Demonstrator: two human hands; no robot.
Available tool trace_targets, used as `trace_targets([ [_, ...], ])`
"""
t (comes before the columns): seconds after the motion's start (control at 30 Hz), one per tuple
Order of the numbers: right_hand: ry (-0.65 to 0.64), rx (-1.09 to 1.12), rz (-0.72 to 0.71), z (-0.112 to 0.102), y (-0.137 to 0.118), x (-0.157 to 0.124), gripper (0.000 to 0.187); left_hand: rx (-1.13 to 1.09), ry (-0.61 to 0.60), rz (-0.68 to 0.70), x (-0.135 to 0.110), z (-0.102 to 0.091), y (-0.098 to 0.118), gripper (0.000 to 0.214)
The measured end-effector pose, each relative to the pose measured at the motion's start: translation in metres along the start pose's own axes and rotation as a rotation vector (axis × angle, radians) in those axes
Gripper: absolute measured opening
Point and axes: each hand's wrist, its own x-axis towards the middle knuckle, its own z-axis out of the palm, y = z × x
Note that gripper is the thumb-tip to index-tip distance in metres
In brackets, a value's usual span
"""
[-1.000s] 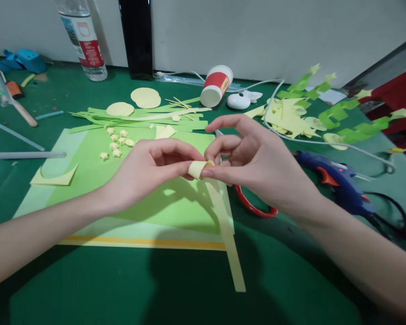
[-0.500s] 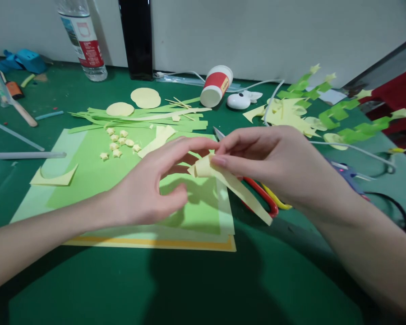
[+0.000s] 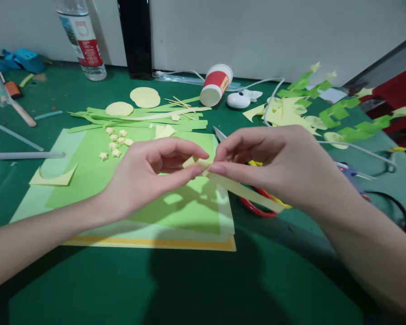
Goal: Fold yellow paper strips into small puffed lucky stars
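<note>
Between my two hands is a pale yellow paper strip (image 3: 245,192), folded over at its left end, with a long tail slanting down to the right. My left hand (image 3: 152,174) pinches the folded end between thumb and fingers. From the other side, my right hand (image 3: 267,158) pinches the strip close to the fold. Below them lie stacked green paper sheets (image 3: 176,207). Several small folded paper stars (image 3: 113,146) rest on the sheets to the left. Scissors (image 3: 257,210) with red and yellow handles lie under the strip's tail, partly hidden by my right hand.
Green paper strips (image 3: 138,119) and yellow paper circles (image 3: 145,97) lie behind the sheets. A paper cup (image 3: 217,85) lies on its side near a white earbud-shaped object (image 3: 238,100). A water bottle (image 3: 83,43) stands back left. Star-tipped green paper pieces (image 3: 338,115) are at right.
My left fingers have closed from apart onto the folded end of the strip. The strip's tail has swung slightly upward and to the right.
</note>
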Motion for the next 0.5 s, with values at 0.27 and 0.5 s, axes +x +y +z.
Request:
trace_targets([
  [0.27, -0.065, -0.063, 0.003, -0.006, -0.001, -0.001, 0.010, -0.077, 0.004, -0.091, 0.001, -0.003, -0.002, 0.008],
  [0.5, -0.150, -0.098, 0.047, -0.015, 0.000, 0.000, 0.011, -0.204, 0.017, -0.101, 0.004, -0.004, -0.007, 0.006],
])
